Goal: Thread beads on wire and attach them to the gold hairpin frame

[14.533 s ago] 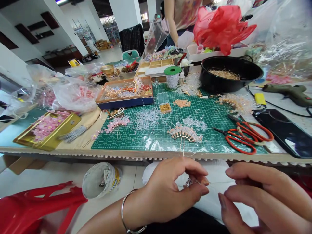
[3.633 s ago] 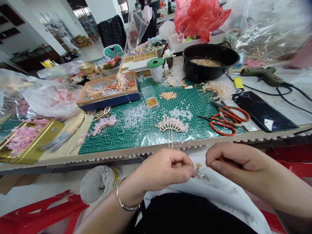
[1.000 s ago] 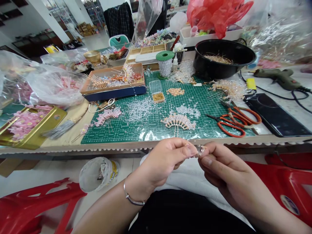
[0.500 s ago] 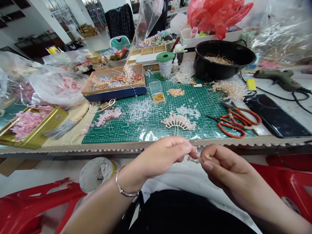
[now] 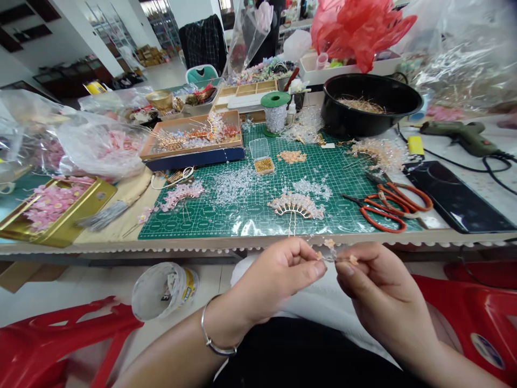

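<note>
Between my hands, just in front of the table edge, is a small beaded spray (image 5: 329, 249) of clear beads and peach flower pieces. My left hand (image 5: 288, 269) pinches its left side between thumb and forefinger. On the other side my right hand (image 5: 374, 280) grips it, with a peach piece showing above the thumb. Any wire in it is too fine to make out. Beyond the hands, a fan-shaped hair comb (image 5: 296, 206) with peach and clear beads lies on the green cutting mat (image 5: 242, 223). Loose clear beads (image 5: 234, 184) and peach pieces (image 5: 291, 156) are heaped farther back.
Orange-handled scissors (image 5: 383, 207) and a black phone (image 5: 460, 196) lie at right, near a glue gun (image 5: 460, 134). A black basin (image 5: 371, 121) and a spool (image 5: 275, 116) stand behind. Pink flowers fill a gold tin (image 5: 91, 207) at left. Below stands a white bucket (image 5: 149, 293).
Both hands have shifted slightly, and the left thumb now lies lower along the forefinger. The beaded spray has turned upward and shows more plainly between the hands. The camera view has shifted a little.
</note>
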Motion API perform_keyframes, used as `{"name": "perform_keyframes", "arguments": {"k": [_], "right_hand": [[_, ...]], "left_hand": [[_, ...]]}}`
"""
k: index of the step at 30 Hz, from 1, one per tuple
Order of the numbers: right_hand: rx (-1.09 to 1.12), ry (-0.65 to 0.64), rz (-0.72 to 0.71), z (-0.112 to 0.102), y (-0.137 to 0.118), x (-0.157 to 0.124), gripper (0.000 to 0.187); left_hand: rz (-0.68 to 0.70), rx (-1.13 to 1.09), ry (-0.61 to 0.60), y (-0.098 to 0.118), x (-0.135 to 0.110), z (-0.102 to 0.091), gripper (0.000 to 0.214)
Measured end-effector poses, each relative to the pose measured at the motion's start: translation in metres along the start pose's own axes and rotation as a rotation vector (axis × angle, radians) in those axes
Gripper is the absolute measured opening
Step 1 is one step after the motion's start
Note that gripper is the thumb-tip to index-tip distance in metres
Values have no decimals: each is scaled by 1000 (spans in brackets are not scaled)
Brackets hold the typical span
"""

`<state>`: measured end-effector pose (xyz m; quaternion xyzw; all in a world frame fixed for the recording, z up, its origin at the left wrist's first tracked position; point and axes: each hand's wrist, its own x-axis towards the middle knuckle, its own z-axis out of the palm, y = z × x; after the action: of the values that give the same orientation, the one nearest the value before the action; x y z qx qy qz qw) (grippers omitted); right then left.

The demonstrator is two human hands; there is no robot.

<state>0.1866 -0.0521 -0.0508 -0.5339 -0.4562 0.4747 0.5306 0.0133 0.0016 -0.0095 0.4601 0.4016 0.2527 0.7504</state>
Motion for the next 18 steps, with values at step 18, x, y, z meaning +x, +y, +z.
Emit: {"name": "perform_keyframes", "arguments": {"k": [18], "right_hand": [[-287, -200, -18, -8, -12, -5, 20]], "left_hand": [[1013, 1402, 33, 25, -17, -7, 26]]}}
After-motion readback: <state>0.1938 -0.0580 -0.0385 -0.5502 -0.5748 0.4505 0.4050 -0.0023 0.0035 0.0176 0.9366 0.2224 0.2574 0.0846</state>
